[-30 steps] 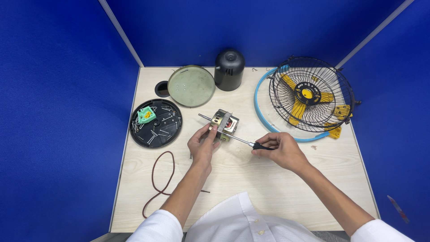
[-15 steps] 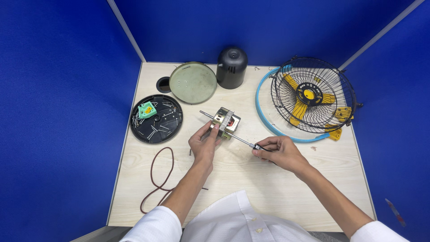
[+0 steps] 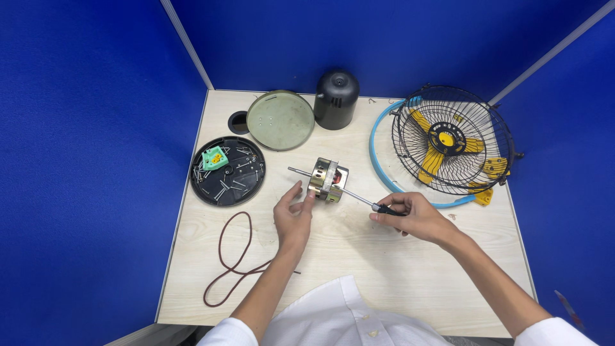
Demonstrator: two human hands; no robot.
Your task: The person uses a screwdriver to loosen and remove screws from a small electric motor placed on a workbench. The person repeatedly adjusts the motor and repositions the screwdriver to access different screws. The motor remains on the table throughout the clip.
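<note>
Motor, boxy laminated steel with brassy sheen, sits mid-table, its thin shaft pointing far-left. Your left hand steadies its near-left side, fingers loosely spread, thumb and forefinger tips on the casing. Your right hand pinches a black-handled screwdriver, fingers curled tight, slim metal shank angled into the motor. Left: round black tray of loose screws. Far right: wire fan cage, yellow blades.

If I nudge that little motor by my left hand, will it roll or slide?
The motor looks like dense metal with copper windings, so probably heavy for its size. Its squarish frame should resist rolling. The shaft juts out one side, so a push there may pivot it.
</note>
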